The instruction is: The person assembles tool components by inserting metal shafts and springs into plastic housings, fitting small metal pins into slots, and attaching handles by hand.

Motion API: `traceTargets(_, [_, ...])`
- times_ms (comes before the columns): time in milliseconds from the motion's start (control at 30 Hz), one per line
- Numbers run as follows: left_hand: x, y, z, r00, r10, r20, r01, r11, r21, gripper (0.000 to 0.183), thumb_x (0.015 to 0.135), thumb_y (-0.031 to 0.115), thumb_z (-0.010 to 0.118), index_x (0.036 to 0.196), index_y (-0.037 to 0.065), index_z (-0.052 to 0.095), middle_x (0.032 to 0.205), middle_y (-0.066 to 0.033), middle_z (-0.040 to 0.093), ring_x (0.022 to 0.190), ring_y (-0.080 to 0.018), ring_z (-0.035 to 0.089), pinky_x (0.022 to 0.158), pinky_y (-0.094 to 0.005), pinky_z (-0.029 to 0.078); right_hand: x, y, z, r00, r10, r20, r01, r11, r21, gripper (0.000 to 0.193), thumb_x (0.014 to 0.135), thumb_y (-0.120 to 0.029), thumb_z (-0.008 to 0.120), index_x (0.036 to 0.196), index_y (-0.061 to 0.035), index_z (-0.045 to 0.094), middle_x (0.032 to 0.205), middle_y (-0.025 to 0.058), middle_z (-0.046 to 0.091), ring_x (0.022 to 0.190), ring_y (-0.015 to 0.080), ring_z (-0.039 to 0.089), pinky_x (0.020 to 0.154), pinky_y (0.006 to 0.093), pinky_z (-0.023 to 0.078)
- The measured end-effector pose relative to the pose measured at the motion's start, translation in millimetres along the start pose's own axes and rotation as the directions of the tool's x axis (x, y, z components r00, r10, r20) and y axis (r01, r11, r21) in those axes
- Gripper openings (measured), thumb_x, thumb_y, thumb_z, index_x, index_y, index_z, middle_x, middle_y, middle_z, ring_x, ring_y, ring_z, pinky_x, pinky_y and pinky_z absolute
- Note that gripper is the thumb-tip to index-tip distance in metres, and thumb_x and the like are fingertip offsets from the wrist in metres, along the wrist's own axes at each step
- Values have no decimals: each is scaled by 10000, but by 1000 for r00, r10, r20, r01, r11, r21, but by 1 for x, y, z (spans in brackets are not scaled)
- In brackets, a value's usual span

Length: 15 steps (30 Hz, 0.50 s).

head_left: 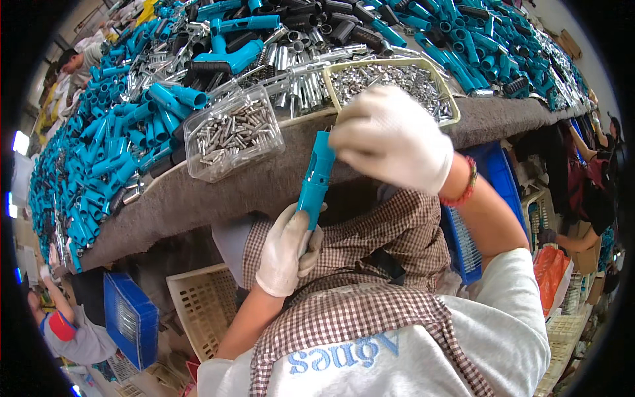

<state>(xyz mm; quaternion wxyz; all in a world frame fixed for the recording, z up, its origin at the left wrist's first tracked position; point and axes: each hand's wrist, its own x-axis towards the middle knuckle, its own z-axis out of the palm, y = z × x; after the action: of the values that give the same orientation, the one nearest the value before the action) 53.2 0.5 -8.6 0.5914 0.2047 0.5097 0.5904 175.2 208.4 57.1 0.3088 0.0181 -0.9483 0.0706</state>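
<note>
My left hand (286, 251), in a white glove, is wrapped round the lower end of a teal plastic tube (316, 177). The tube tilts up and away from me, with cut-out openings near its upper end. Right beside that end is my gloved right hand (391, 135), slightly blurred, its fingers curled together in a pinch; what they hold is too small or hidden to name. Behind this hand stands a cream tray (455, 114) of small metal parts. Left of the tube, a clear plastic box (204, 173) holds short metal pins (231, 132).
Teal tubes (99, 162) are heaped across the cloth-covered bench (192, 202), mixed with black and chrome parts. Blue crates (132, 321) stand at both sides below it, and a cream plastic basket (198, 298) is by my left arm. Other people work at far left and right.
</note>
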Motion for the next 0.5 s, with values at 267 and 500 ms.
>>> traceTargets(267, [-6, 5, 1, 995, -82, 63, 85, 995, -48, 540, 984, 479, 409, 1211, -5, 484, 633, -17, 449, 381, -41, 263, 342, -208, 194, -13, -30, 25, 998, 3, 62, 2, 997, -76, 108, 699, -193, 676, 800, -155, 677, 863, -19, 621, 865, 182, 611, 722, 340, 467])
traceTargets(500, [-7, 2, -7, 968, -171, 182, 200, 967, -157, 600, 977, 553, 395, 1221, 12, 481, 595, 10, 433, 351, -34, 229, 327, -198, 183, -24, -31, 29, 984, -143, 109, 165, 960, -226, 232, 764, -186, 602, 975, -105, 654, 980, 1, 616, 937, 151, 592, 778, 306, 478])
